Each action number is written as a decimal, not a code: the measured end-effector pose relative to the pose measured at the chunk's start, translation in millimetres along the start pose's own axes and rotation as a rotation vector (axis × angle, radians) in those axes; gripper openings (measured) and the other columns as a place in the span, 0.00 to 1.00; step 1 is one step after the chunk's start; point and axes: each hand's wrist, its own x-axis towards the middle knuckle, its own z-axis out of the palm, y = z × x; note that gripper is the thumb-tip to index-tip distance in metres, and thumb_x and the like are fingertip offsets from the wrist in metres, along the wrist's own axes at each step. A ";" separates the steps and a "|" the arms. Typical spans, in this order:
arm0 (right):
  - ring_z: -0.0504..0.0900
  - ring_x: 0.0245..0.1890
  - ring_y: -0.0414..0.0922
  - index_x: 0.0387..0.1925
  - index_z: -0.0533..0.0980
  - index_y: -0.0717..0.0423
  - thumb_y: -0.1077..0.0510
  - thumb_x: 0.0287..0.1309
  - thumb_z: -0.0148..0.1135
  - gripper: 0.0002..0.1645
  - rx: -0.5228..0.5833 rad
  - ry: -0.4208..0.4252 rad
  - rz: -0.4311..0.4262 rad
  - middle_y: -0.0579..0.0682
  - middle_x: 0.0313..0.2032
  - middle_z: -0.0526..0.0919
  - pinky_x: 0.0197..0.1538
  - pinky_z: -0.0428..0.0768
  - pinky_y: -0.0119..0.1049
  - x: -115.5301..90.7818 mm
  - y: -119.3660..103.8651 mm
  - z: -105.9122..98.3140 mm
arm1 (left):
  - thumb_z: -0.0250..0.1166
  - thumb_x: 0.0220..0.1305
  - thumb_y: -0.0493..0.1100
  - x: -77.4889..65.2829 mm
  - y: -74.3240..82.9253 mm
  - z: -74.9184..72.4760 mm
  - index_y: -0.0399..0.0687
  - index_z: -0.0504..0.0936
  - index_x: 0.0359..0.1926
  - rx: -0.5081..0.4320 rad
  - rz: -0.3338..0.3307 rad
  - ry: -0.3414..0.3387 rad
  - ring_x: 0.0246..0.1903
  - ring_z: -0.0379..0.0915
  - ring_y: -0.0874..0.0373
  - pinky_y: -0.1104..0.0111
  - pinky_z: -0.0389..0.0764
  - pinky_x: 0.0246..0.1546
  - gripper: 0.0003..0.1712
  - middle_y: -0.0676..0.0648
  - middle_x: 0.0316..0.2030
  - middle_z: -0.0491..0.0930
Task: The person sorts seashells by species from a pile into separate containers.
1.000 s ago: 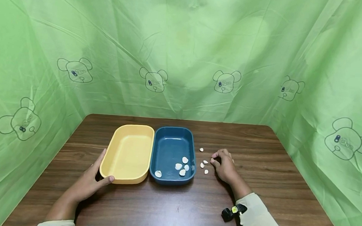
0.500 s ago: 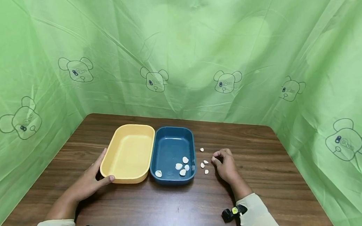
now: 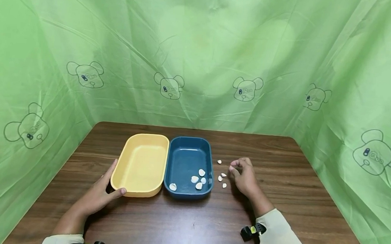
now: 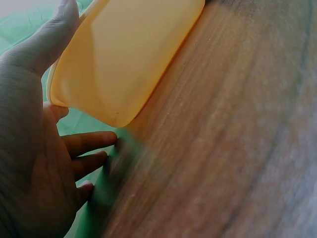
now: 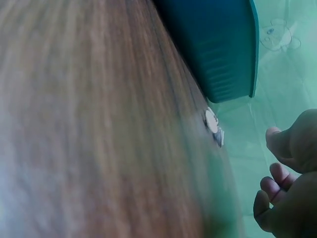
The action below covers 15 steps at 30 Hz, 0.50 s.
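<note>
My left hand (image 3: 98,196) rests at the near left corner of a yellow tray (image 3: 121,158), thumb over the near rim and fingers along the left side. In the left wrist view the other fingers spread loosely below the tray corner. Against the tray's right side stands a blue tray (image 3: 188,155) with several white, shell-like pieces (image 3: 199,185) in it. To its right, smaller shell-like pieces (image 3: 220,178) lie on the table. Beside them is my right hand (image 3: 245,178), fingers loosely bent, and nothing shows between them in the right wrist view (image 5: 292,168).
The brown wooden table (image 3: 188,227) carries both trays side by side near its middle. Green curtains (image 3: 207,54) with bear-head drawings enclose its back and sides. One small shell-like piece (image 3: 219,162) lies farther back, apart from the others.
The head view has shifted slightly. Both hands, the trays and the shell-like pieces stay practically where they were.
</note>
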 end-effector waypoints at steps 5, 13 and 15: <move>0.78 0.58 0.62 0.44 0.84 0.69 0.70 0.69 0.69 0.05 0.014 0.034 -0.056 0.64 0.53 0.76 0.68 0.75 0.60 -2.2 -13.1 2.5 | 0.75 0.68 0.49 0.3 1.1 -1.1 0.65 0.34 0.91 0.001 0.002 0.004 0.80 0.45 0.17 0.18 0.48 0.72 0.68 0.25 0.85 0.48; 0.74 0.63 0.61 0.44 0.83 0.67 0.69 0.68 0.70 0.06 -0.020 0.076 -0.095 0.63 0.55 0.76 0.70 0.72 0.58 -7.6 -43.0 7.7 | 0.76 0.67 0.48 1.1 0.1 -0.8 0.65 0.34 0.91 0.000 0.008 0.000 0.81 0.46 0.20 0.20 0.52 0.72 0.69 0.26 0.86 0.48; 0.73 0.64 0.61 0.44 0.83 0.67 0.69 0.68 0.71 0.06 -0.023 0.086 -0.115 0.62 0.55 0.76 0.71 0.70 0.58 -8.9 -53.1 9.4 | 0.76 0.67 0.48 0.8 0.3 -0.9 0.66 0.34 0.91 0.000 0.004 0.000 0.81 0.47 0.21 0.20 0.52 0.72 0.69 0.26 0.85 0.48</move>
